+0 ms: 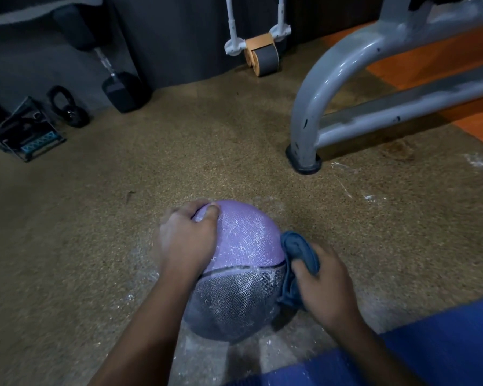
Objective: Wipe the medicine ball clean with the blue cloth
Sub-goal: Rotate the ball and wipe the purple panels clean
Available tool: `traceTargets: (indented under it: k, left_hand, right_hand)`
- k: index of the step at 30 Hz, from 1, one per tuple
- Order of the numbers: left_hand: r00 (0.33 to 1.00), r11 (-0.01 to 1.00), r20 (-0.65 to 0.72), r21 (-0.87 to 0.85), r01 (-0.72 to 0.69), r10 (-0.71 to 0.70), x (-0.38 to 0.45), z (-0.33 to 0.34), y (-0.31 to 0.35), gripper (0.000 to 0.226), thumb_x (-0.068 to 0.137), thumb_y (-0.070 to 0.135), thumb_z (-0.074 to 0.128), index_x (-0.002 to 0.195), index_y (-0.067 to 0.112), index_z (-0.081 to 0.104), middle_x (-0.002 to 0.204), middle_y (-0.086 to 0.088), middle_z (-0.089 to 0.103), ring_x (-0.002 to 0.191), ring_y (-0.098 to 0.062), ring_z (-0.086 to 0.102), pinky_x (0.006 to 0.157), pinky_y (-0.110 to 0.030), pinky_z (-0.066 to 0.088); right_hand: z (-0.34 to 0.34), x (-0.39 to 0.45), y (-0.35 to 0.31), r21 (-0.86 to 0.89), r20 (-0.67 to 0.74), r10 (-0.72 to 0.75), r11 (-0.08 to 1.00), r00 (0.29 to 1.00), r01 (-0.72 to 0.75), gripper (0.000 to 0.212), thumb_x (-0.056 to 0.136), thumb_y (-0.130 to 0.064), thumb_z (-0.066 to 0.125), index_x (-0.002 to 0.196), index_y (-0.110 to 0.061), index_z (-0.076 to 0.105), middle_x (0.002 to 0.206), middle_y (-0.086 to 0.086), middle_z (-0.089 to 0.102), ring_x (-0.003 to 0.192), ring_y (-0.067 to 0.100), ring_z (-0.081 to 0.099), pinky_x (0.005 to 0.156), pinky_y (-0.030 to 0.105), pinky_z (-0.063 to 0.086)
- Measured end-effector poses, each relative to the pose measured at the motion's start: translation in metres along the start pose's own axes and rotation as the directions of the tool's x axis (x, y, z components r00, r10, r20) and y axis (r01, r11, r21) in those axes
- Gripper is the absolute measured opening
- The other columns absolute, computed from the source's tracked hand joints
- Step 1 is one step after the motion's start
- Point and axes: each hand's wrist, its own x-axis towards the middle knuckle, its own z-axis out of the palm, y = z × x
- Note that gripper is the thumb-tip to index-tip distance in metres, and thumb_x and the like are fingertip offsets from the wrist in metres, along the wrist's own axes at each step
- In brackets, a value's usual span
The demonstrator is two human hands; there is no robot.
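— One medicine ball (243, 274) on the speckled floor (95, 218), low centre of view. Orientation?
— Round, so no long axis. Purple half faces up and away, grey half towards the person; the seam between them runs roughly left to right. White powder dusts the grey half and the floor around it.
— Item two, the blue cloth (300, 252)?
— Bunched against the ball's right side, at the seam.
— Hands?
— Left hand (188, 240): spread over the ball's upper left, fingers curled on the purple top, forearm reaching in from below. Right hand (325, 282): fingers closed round the cloth, pressing it to the ball.
— Surroundings?
— Grey machine frame (332, 87) far right, ab roller (262, 58) by the wall, kettlebell (69, 107) and dumbbell (115, 79) far left, blue mat (430, 344) near right.
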Motion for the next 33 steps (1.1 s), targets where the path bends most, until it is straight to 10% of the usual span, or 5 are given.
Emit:
traceTargets:
  k: [7, 15, 20, 29, 33]
  left_hand:
    - [1.0, 0.999, 0.003, 0.036, 0.025, -0.025, 0.0, 0.001, 0.004, 0.045, 0.081, 0.065, 0.045, 0.119, 0.05, 0.063, 0.129, 0.007, 0.061, 0.116, -0.026, 0.057, 0.098, -0.04, 0.045]
    - [1.0, 0.999, -0.017, -0.033, 0.014, -0.014, 0.002, 0.001, -0.002, 0.047, 0.078, 0.065, 0.044, 0.116, 0.048, 0.066, 0.126, 0.008, 0.063, 0.115, -0.024, 0.058, 0.098, -0.039, 0.046]
    - [1.0, 0.999, 0.001, -0.028, 0.015, -0.015, 0.004, -0.001, -0.006, 0.038, 0.083, 0.06, 0.049, 0.115, 0.048, 0.066, 0.126, 0.008, 0.063, 0.116, -0.024, 0.058, 0.094, -0.034, 0.044]
    - [1.0, 0.999, -0.014, 0.029, 0.029, -0.028, -0.001, -0.001, -0.001, 0.041, 0.085, 0.062, 0.045, 0.12, 0.051, 0.061, 0.131, 0.004, 0.058, 0.12, -0.028, 0.053, 0.101, -0.043, 0.043]
    - [1.0, 0.999, -0.021, 0.049, 0.018, -0.017, -0.006, 0.0, 0.001, 0.042, 0.087, 0.06, 0.045, 0.124, 0.048, 0.061, 0.131, 0.002, 0.056, 0.122, -0.029, 0.051, 0.101, -0.043, 0.041]
  right_hand:
    - [0.005, -0.05, -0.043, -0.183, -0.029, -0.448, 0.881, 0.893, 0.436, 0.06, 0.066, -0.045, 0.053, 0.125, -0.038, 0.062, 0.125, -0.002, 0.054, 0.096, 0.022, 0.065, 0.075, 0.033, 0.054]
    - [0.002, 0.013, 0.0, 0.027, 0.06, 0.002, 1.0, 0.998, -0.004, 0.009, 0.085, -0.026, 0.06, 0.09, -0.032, 0.064, 0.096, 0.003, 0.055, 0.092, 0.028, 0.061, 0.068, 0.027, 0.033]
    - [0.004, -0.036, -0.026, 0.044, 0.02, -0.257, 0.966, 0.966, 0.256, 0.057, 0.071, -0.044, 0.05, 0.126, -0.036, 0.064, 0.122, -0.011, 0.049, 0.111, 0.012, 0.058, 0.095, 0.03, 0.045]
    - [0.012, -0.02, -0.059, -0.185, 0.221, -0.238, 0.942, 0.946, 0.281, 0.109, 0.064, -0.088, 0.047, 0.14, -0.061, -0.026, 0.157, -0.015, -0.034, 0.147, 0.021, -0.032, 0.116, 0.048, -0.005]
    - [0.02, -0.022, -0.045, -0.1, 0.061, -0.344, 0.932, 0.937, 0.349, 0.086, 0.078, -0.078, 0.049, 0.149, -0.057, 0.004, 0.16, -0.003, 0.009, 0.147, 0.022, 0.02, 0.11, 0.042, 0.029]
